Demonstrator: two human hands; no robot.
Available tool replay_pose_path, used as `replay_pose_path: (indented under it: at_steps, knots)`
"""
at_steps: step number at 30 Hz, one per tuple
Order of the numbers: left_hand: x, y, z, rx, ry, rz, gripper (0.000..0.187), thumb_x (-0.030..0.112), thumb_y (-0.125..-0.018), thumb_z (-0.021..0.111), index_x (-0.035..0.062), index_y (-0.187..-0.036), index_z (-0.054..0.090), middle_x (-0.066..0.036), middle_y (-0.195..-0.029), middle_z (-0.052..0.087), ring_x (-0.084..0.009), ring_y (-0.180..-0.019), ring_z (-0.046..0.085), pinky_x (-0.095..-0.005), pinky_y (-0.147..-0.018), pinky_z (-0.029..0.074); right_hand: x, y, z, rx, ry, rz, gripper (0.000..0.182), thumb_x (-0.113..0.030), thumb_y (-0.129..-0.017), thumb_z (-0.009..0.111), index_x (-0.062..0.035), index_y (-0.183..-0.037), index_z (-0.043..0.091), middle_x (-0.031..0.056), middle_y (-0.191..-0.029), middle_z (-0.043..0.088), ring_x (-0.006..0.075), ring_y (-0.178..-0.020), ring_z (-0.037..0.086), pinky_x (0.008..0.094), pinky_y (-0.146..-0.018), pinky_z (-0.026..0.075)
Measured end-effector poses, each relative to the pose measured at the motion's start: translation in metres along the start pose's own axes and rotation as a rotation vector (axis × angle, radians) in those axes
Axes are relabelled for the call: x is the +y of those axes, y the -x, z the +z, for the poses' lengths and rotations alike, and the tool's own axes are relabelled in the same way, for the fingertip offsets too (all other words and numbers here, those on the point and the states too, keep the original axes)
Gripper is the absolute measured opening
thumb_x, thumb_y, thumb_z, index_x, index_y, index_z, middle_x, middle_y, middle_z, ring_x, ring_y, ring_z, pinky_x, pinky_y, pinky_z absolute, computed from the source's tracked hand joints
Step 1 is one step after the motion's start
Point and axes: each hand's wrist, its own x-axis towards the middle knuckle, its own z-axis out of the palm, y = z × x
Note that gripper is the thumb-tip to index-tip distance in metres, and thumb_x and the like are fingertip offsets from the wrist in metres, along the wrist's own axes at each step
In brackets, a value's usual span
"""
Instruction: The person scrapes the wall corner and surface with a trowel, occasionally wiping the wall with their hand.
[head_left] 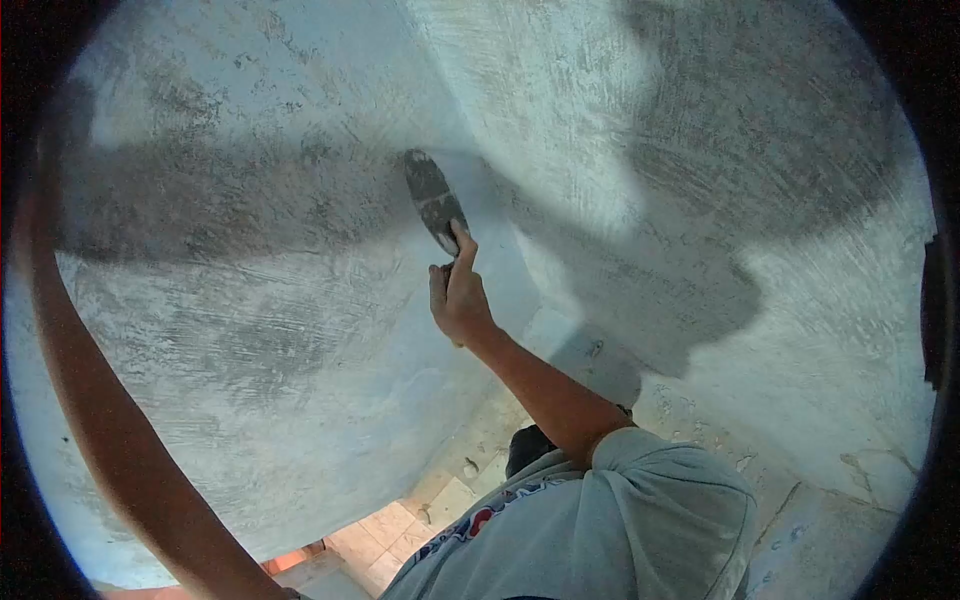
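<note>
R hand (pixel 463 300) closed round handle of a dark-grey, long oval-bladed trowel (pixel 430 190) w/ whitish smears, one finger extended onto blade. Trowel's at L wall (pixel 250 330), rough, streaky grey-white, just L of the corner; can't tell if touching. R wall (pixel 560 120) similarly scratchy, part-shadowed. Bare L arm (pixel 130 450) curves along far L; L hand out of view, grip can't tell.
</note>
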Motion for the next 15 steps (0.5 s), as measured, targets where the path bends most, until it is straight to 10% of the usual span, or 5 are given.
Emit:
replay_pose_path:
  at_steps: [7,11,15]
  knots:
    - [-0.003,-0.001,-0.001,-0.031,-0.041,0.0,0.079,0.07,-0.108,0.032,0.0179,-0.168,0.04,-0.024,-0.174,0.03,-0.0509,-0.158,0.029,-0.0718,-0.123,0.025,-0.039,-0.059,-0.027,0.028,-0.103,0.119,0.073,-0.004,-0.109,0.048,-0.0084,-0.167,0.003,0.0083,-0.066,0.056,0.0204,-0.047,0.052,0.0413,-0.051,0.045]
    - [-0.004,0.0,0.003,-0.024,-0.019,-0.008,0.078,0.068,-0.108,0.033,0.0185,-0.168,0.039,-0.024,-0.174,0.03,-0.0504,-0.159,0.029,-0.072,-0.124,0.024,-0.009,-0.045,-0.01,0.049,-0.036,0.003,0.072,-0.005,-0.109,0.046,-0.0062,-0.166,0.003,0.0207,-0.082,0.065,0.0285,-0.057,0.062,0.045,-0.057,0.049]
    - [-0.004,-0.001,0.002,-0.049,-0.052,-0.006,0.078,0.068,-0.108,0.034,0.0181,-0.168,0.039,-0.024,-0.174,0.03,-0.05,-0.159,0.028,-0.0719,-0.124,0.023,-0.002,0.005,0.011,0.021,-0.107,0.039,0.072,-0.006,-0.108,0.049,-0.0082,-0.167,0.007,0.0084,-0.074,0.059,0.0198,-0.056,0.056,0.0398,-0.058,0.047]
